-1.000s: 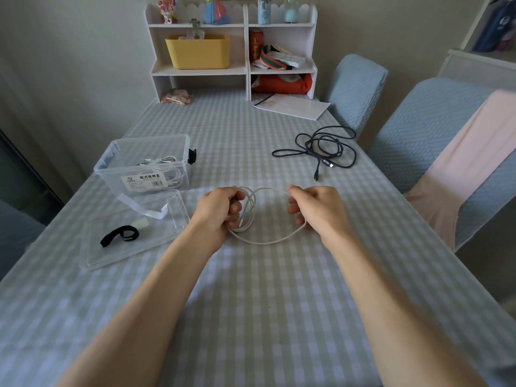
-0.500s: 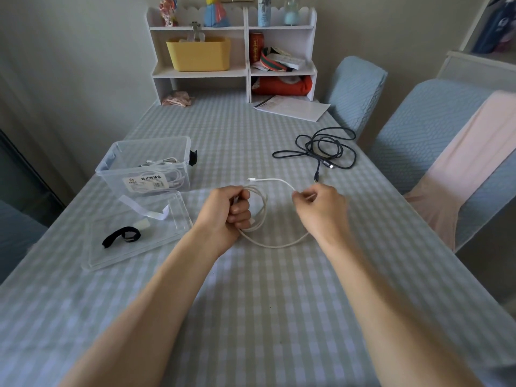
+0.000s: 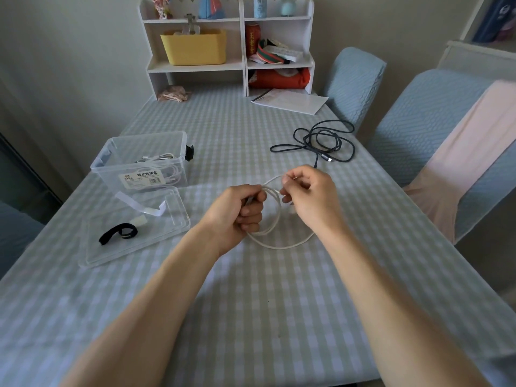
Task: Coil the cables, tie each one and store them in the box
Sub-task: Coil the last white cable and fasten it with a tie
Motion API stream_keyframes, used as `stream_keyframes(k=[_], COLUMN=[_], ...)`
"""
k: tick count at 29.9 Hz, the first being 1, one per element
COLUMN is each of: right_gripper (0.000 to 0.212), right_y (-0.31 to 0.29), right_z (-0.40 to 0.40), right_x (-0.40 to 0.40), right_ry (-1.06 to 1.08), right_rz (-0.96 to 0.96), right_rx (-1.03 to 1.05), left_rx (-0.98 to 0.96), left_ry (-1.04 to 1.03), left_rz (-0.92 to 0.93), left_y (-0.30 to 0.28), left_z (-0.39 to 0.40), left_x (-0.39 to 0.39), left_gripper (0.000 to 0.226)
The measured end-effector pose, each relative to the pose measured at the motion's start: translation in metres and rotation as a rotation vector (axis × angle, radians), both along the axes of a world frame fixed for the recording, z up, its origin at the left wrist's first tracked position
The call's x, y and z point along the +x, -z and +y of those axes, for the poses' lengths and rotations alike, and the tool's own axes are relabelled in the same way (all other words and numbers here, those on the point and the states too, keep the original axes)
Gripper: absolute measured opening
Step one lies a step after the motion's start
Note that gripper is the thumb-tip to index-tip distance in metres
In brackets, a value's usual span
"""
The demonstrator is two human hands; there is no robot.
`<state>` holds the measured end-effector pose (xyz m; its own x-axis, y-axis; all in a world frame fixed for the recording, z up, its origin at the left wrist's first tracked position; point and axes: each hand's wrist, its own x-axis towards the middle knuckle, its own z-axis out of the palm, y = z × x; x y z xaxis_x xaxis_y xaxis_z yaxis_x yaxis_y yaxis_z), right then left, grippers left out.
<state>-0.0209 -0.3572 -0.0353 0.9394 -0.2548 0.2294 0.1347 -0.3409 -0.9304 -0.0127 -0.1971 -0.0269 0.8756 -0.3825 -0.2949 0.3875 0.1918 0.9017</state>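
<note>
A white cable hangs in loose loops between my hands over the checked tablecloth. My left hand grips the gathered loops in a fist. Close to its right, my right hand pinches the cable's free end near the top of the coil. A black cable lies tangled at the far right of the table. The clear plastic box stands at the left with white cables inside. Its lid lies in front of it, carrying a black strap tie and a white strap tie.
A white shelf unit with a yellow bin stands at the table's far end, papers in front of it. Two blue-covered chairs line the right side, one draped with pink cloth.
My right hand has brought the cable's free end in toward my left hand, closing another loop. Both hands now sit close together.
</note>
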Motion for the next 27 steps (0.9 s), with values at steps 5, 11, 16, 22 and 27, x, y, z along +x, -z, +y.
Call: stream_keyframes(k=[5, 11, 16, 22, 27], right_gripper=[0.009, 0.030, 0.033, 0.030, 0.031], right_y=[-0.007, -0.004, -0.007, -0.005, -0.008], right_z=[-0.001, 0.012, 0.023, 0.022, 0.018], right_x=[-0.005, -0.009, -0.014, -0.011, -0.012], right_ry=[-0.008, -0.195, -0.276, -0.238, -0.273], right_rz=[0.009, 0.149, 0.187, 0.156, 0.195], right_rx=[0.025, -0.229, -0.174, -0.169, -0.308], left_rx=[0.002, -0.202, -0.241, -0.196, -0.042], left_ry=[-0.107, -0.273, -0.337, -0.317, -0.253], left_rz=[-0.025, 0.070, 0.085, 0.055, 0.099], left_y=[-0.001, -0.001, -0.002, -0.002, -0.008], left_z=[0.002, 0.005, 0.003, 0.001, 0.006], left_x=[0.002, 0.003, 0.000, -0.003, -0.001], left_gripper=[0.032, 0.031, 0.038, 0.038, 0.030])
